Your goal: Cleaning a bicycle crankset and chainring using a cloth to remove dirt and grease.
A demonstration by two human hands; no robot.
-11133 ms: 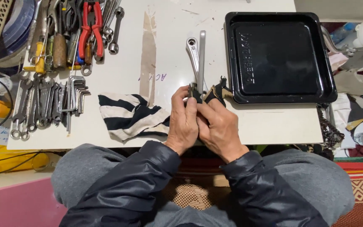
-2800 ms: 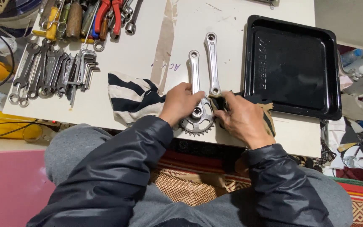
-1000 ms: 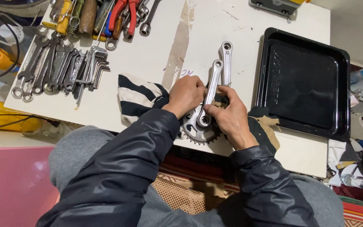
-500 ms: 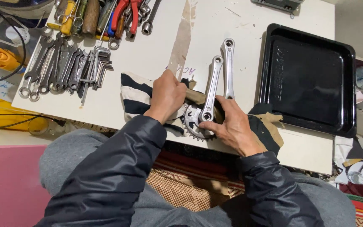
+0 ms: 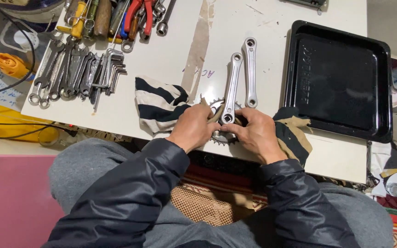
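Both hands bear on the crank arm with its toothed chainring (image 5: 228, 98) at the near edge of the white bench (image 5: 171, 59): left hand (image 5: 193, 128) fingers curled over the sprocket, right hand (image 5: 253, 133) fingers pinching the hub. The teeth could nick a fingertip if the part twists, and lying so near the edge it could slide off onto the lap

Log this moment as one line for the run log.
left hand: on toothed chainring | right hand: at crank arm hub | second crank arm: loose beside | black tray: right

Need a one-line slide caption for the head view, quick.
Both hands, left hand and right hand, grip a toothed crank arm beside a black tray.
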